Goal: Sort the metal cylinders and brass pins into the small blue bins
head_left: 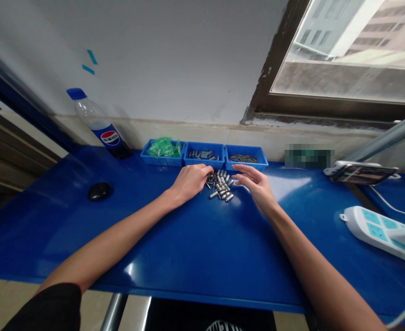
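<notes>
A loose pile of small metal cylinders and thin pins (222, 186) lies on the blue tabletop (195, 248). My left hand (191, 181) rests at the pile's left edge, fingers curled together; whatever its fingertips grip is hidden. On the other side my right hand (256, 186) hovers close to the cylinders, thumb and fingers apart with nothing between them. Just behind the pile stand three blue bins in a row: one with green plastic bags (164, 147), one with metal cylinders (202, 154), and one with thin metal pins (243, 158).
A cola bottle (107, 135) stands at the back left, with a black computer mouse (99, 191) in front of it. Toward the right are a phone on a stand (364, 174) and a white power strip (378, 230). A wall and window border the table's back.
</notes>
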Demonstrator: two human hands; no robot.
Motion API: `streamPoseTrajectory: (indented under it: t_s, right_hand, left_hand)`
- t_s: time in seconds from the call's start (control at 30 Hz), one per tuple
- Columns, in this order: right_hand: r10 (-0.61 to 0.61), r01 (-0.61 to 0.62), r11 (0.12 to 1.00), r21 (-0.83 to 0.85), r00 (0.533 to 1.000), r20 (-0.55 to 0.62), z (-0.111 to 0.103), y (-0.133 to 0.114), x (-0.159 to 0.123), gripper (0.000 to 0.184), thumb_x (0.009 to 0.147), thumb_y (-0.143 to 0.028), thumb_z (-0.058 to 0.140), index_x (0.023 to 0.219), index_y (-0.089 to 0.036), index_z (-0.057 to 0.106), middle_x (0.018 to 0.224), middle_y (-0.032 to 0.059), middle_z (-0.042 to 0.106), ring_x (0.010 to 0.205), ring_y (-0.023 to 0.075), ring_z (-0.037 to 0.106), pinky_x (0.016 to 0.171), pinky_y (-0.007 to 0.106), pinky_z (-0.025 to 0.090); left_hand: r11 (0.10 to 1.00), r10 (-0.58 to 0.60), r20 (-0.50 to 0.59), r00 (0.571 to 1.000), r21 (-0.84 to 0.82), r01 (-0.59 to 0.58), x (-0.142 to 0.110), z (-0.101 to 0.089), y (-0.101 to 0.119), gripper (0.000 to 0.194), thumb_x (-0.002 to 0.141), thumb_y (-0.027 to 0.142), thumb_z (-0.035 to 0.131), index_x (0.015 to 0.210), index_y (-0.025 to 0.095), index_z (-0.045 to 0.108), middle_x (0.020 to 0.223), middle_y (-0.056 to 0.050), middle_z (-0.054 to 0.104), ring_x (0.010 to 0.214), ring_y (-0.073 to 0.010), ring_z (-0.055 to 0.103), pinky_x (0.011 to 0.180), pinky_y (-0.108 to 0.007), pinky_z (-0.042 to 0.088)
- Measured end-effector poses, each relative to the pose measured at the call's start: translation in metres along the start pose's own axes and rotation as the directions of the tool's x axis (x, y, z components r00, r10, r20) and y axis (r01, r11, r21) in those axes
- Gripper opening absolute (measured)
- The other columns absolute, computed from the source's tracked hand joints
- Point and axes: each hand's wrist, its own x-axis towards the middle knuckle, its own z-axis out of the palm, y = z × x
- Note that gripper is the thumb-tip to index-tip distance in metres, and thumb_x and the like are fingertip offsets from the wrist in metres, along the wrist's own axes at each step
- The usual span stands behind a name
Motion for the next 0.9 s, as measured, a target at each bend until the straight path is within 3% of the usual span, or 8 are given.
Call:
streamPoseTrajectory:
  t_s: [0.1,0.2,0.33,0.43,0.53,0.7,0.9]
  right_hand:
    - [0.000,0.000,1.000,0.009,1.000,-0.002,0.000,0.000,0.000,0.038,0.082,-0.041,0.081,0.116,-0.025,0.075,0.129,0.0091,0.075,0.105,0.0246,0.072,0.085,0.039,0.058]
    - [-0.001,0.001,1.000,0.014,1.000,-0.006,0.000,0.000,0.001,0.038,0.081,-0.041,0.082,0.115,-0.025,0.075,0.128,0.0090,0.075,0.105,0.0245,0.072,0.084,0.038,0.058]
    - [0.006,-0.006,1.000,-0.006,1.000,0.010,0.001,-0.003,0.000,0.041,0.080,-0.044,0.083,0.115,-0.025,0.075,0.114,0.0080,0.079,0.095,0.0232,0.073,0.082,0.039,0.059]
    - [0.028,-0.029,1.000,0.003,0.997,0.078,0.003,-0.005,-0.003,0.043,0.080,-0.046,0.084,0.116,-0.025,0.075,0.096,0.0048,0.080,0.083,0.0204,0.073,0.081,0.038,0.059]
    - [0.042,-0.051,0.998,0.048,0.986,0.161,0.004,-0.004,-0.005,0.040,0.081,-0.045,0.085,0.114,-0.025,0.077,0.090,0.0038,0.080,0.079,0.0195,0.073,0.082,0.038,0.060]
    - [0.074,-0.086,0.995,0.059,0.981,0.178,0.006,0.001,-0.006,0.030,0.077,-0.044,0.088,0.096,-0.023,0.081,0.088,0.0052,0.081,0.077,0.0204,0.074,0.081,0.039,0.060]
    - [0.071,-0.075,0.997,0.031,0.991,0.116,0.007,-0.002,-0.004,0.034,0.074,-0.044,0.091,0.099,-0.024,0.081,0.089,0.0045,0.081,0.077,0.0202,0.074,0.077,0.036,0.060]
  left_hand:
    - [1.000,-0.030,-0.004,1.000,0.002,0.030,0.000,0.000,0.001,0.026,0.096,0.014,0.063,0.118,0.021,0.074,0.105,-0.009,0.079,0.093,-0.0238,0.075,0.080,-0.031,0.056]
    - [0.999,-0.026,-0.099,0.995,-0.042,0.022,0.000,-0.002,0.001,0.028,0.097,0.014,0.061,0.123,0.018,0.072,0.109,-0.010,0.079,0.096,-0.0243,0.076,0.085,-0.034,0.058]
    - [0.943,-0.048,-0.254,0.966,-0.331,-0.040,0.003,-0.008,0.006,0.022,0.096,0.015,0.064,0.116,0.016,0.072,0.103,-0.008,0.080,0.093,-0.0201,0.076,0.091,-0.034,0.060]
    - [0.778,-0.131,-0.219,0.967,-0.627,-0.036,0.004,-0.011,0.015,0.018,0.091,0.020,0.071,0.109,0.016,0.073,0.094,-0.005,0.080,0.084,-0.0166,0.077,0.084,-0.029,0.063]
    - [0.669,-0.162,-0.174,0.971,-0.743,-0.021,0.003,-0.011,0.024,0.018,0.086,0.022,0.076,0.102,0.015,0.073,0.094,-0.006,0.080,0.083,-0.0166,0.077,0.083,-0.028,0.064]
    - [0.625,-0.162,-0.136,0.977,-0.780,-0.005,0.000,-0.011,0.029,0.018,0.081,0.023,0.079,0.096,0.015,0.073,0.090,-0.006,0.080,0.081,-0.0172,0.078,0.082,-0.030,0.065]
    - [0.593,-0.197,-0.154,0.968,-0.805,-0.007,0.001,-0.010,0.028,0.017,0.081,0.023,0.080,0.094,0.014,0.073,0.089,-0.006,0.080,0.080,-0.0164,0.077,0.080,-0.028,0.065]
